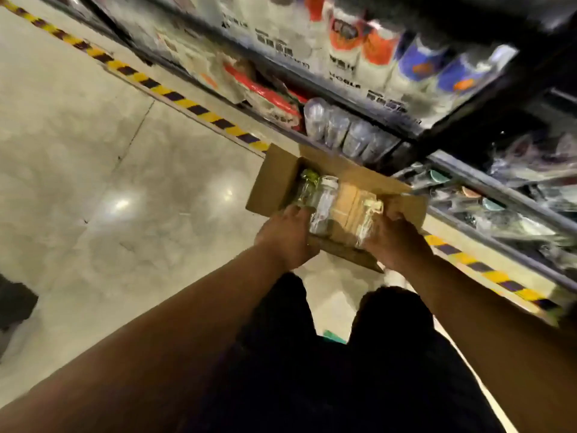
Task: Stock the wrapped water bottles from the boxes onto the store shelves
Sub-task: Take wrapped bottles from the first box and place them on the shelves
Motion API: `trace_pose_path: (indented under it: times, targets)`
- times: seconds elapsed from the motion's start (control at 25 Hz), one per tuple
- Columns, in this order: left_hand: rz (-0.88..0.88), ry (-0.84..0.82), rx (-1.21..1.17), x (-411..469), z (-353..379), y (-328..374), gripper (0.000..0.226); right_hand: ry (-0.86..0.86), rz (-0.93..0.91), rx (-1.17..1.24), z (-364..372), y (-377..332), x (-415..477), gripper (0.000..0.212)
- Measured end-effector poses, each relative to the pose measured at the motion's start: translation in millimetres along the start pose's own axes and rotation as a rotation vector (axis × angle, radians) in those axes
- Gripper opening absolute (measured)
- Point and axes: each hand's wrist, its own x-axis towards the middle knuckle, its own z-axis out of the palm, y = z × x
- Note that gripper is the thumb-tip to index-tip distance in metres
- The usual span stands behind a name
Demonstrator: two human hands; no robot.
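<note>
An open cardboard box [343, 198] sits on the polished floor [93, 182] at the foot of the store shelves [415, 135], its flaps folded outward. Both bare arms reach down into it from above.

Left hand [285, 239]: positioned at the near left edge of the box, grip closed around a plastic-wrapped clear water bottle [323, 207] with a white cap. A second wrapped bottle [307, 185], green-capped, lies just beside it, further into the box.

Right hand [395, 242]: positioned at the near right side of the box, grip closed on another wrapped bottle [370, 220].

A row of wrapped bottles [343, 129] already stands on the low shelf directly behind the box. Yellow-and-black hazard tape [175, 96] runs along the floor beside the shelf base. The picture is motion-blurred; finger detail is unclear.
</note>
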Motion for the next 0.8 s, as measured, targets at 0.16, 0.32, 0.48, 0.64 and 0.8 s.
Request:
trace_pose_path:
  times: [0.16, 0.32, 0.48, 0.64, 0.8]
  targets:
    - [0.134, -0.144, 0.109, 120, 34, -51, 0.077, -0.064, 0.188, 0.205, 89, -5, 97, 0.061]
    - [0.159, -0.181, 0.098, 234, 101, -94, 0.082, -0.100, 0.326, 0.515, 184, 19, 211, 0.075]
    - [0.195, -0.151, 0.047, 311, 178, -124, 0.079, -0.098, 0.519, 0.540, 274, 69, 314, 0.129]
    - [0.182, -0.181, -0.012, 366, 230, -141, 0.079, 0.030, 0.796, 0.557, 301, 90, 362, 0.116]
    - [0.167, -0.208, -0.038, 383, 250, -150, 0.077, 0.222, 0.837, 0.743, 322, 107, 384, 0.109]
